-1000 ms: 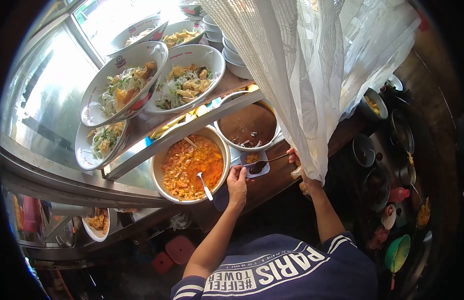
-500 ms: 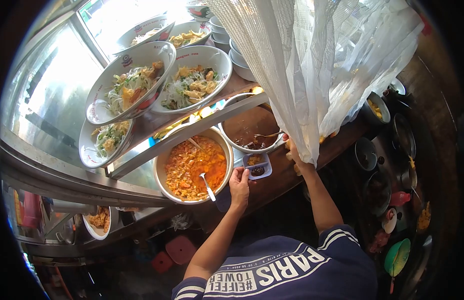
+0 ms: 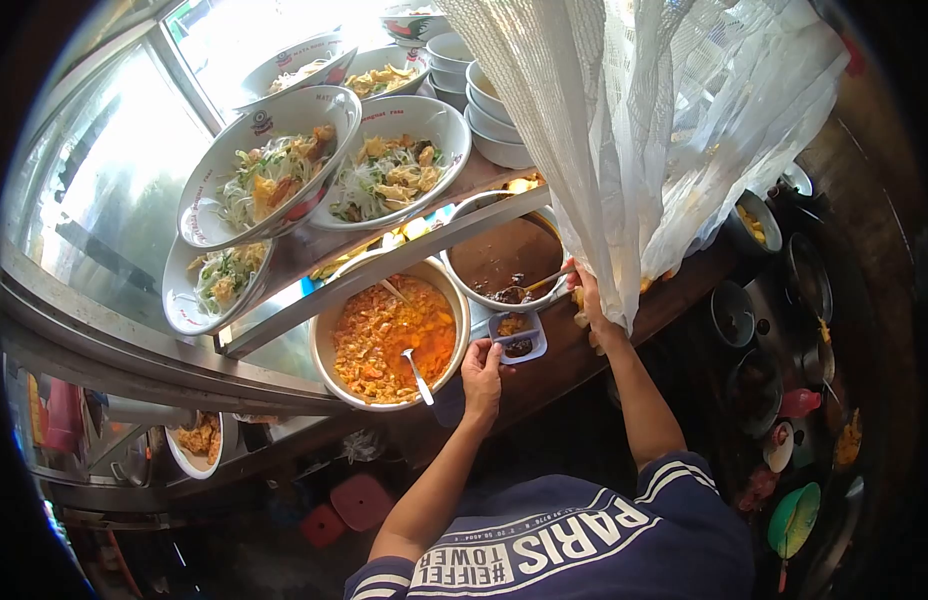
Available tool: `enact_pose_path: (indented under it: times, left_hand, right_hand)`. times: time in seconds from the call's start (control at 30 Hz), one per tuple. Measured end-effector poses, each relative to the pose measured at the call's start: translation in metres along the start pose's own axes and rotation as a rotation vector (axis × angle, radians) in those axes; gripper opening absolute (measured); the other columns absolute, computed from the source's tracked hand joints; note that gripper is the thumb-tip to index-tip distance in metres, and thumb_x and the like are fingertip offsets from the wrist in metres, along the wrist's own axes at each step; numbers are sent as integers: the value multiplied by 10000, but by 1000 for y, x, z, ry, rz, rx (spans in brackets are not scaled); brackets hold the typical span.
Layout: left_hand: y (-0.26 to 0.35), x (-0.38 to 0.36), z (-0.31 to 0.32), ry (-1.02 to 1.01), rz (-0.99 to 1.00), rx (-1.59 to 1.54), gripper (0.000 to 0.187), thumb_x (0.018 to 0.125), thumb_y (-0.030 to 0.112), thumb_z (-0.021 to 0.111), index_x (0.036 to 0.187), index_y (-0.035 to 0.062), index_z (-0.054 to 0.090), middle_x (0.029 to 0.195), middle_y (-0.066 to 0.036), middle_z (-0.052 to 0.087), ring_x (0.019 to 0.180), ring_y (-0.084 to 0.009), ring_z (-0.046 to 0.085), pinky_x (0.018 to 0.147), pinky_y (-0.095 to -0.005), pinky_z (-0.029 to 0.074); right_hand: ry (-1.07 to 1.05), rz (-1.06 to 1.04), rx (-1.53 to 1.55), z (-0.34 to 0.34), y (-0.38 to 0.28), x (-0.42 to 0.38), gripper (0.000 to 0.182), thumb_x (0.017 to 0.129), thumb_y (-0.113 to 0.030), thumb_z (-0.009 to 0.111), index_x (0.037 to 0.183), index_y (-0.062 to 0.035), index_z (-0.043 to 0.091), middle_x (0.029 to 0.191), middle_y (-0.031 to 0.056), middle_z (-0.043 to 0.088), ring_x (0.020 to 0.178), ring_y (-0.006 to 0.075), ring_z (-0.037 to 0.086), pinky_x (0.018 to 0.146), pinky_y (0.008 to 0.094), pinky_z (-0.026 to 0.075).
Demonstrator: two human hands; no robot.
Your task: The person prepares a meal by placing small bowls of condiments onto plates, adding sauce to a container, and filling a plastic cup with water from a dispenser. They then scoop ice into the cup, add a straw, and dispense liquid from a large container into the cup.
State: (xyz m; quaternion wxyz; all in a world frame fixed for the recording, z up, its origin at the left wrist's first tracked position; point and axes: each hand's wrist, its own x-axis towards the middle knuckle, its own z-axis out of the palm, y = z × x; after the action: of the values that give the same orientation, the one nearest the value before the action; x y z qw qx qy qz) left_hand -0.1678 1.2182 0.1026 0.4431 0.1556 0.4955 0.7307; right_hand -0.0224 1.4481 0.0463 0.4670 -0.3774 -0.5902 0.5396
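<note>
My left hand [image 3: 482, 377] is closed on the near-left edge of a small pale divided dish [image 3: 529, 348]. One compartment holds orange-brown food, the other a dark sauce. My right hand [image 3: 590, 303] reaches the rim of a pot of brown sauce [image 3: 496, 248], its fingers closed around the handle of a spoon [image 3: 548, 281]. The spoon's bowl end dips into the sauce near dark lumps. Part of that hand is behind the white curtain. Left of the dish sits a big bowl of orange-red chopped food [image 3: 379, 340] with a white-handled spoon [image 3: 420, 381] in it.
Bowls of noodles and greens [image 3: 274, 185] stand on a shelf above the pots, with stacked white bowls [image 3: 499, 125] beside them. A metal rail [image 3: 384, 270] crosses over both pots. The white curtain [image 3: 624, 150] hangs at my right arm. Pans and a green bowl [image 3: 794, 520] lie lower right.
The spoon in the brown sauce has tilted and its bowl end sits lower, toward the near rim. My right hand has shifted slightly; my left hand keeps hold of the dish.
</note>
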Motion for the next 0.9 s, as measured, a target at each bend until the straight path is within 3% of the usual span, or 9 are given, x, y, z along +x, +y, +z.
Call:
enact_pose_path:
  times: [0.17,0.37,0.47,0.57,0.6,0.63,0.7,0.73,0.9]
  left_hand:
    - [-1,-1,-1,2,-8,-8,126,964,129,545,1025,22,522,929,-38,581,761,-74,569,591,-225,536]
    - [3,-3,4,35,5,-20,140,961,130,545,1021,3,535,879,-38,576,674,-64,519,566,-225,522]
    - [3,-2,4,39,-13,-31,137,961,131,545,1018,7,539,868,-34,576,672,-61,516,568,-224,522]
    - [2,-2,4,38,-3,-34,133,961,132,547,1014,10,541,857,-30,573,667,-57,509,568,-224,522]
    - [1,-2,2,37,-5,-35,133,961,132,547,1014,10,541,857,-30,573,667,-57,509,568,-224,522]
    - [-1,-1,0,25,-14,-35,131,960,131,549,1018,14,535,891,-35,574,700,-65,533,577,-226,531]
    - [-4,0,-2,9,-25,-34,130,960,131,552,1021,18,530,925,-40,574,733,-73,557,587,-228,540]
    - [-5,0,-2,10,-30,-22,131,960,131,551,1021,17,532,926,-43,574,730,-74,557,588,-231,540]
    - [-4,-3,6,30,-18,-13,117,963,131,542,999,20,545,859,-22,573,664,-57,505,569,-228,523]
  right_hand:
    - [89,145,164,4,-13,-10,184,961,-152,541,933,-15,661,802,26,643,668,87,585,642,220,496]
    - [78,-37,15,0,-66,-38,211,965,-164,537,1056,14,606,888,85,644,748,146,618,744,265,521]
    - [175,123,371,-2,-91,-41,254,931,-188,598,1094,6,583,958,112,641,790,194,632,785,300,533]
    - [178,71,634,-22,-70,-45,255,920,-186,610,1094,-1,585,930,110,650,769,201,636,771,304,542]
    - [355,354,530,-28,-68,-53,203,941,-162,574,1060,-1,606,900,100,656,745,177,629,725,289,538]
    - [357,355,528,-37,-52,-59,203,941,-162,574,1060,-1,606,900,100,656,745,177,629,725,289,538]
    - [50,244,189,-49,-23,-69,168,954,-132,547,1004,4,631,873,89,659,727,138,616,670,272,522]
    - [-47,219,69,-37,-58,-83,171,960,-115,533,955,11,647,834,75,656,707,106,597,637,253,501]
    - [115,96,54,-35,-55,-89,166,959,-107,530,969,15,643,822,76,653,685,104,592,634,243,503]
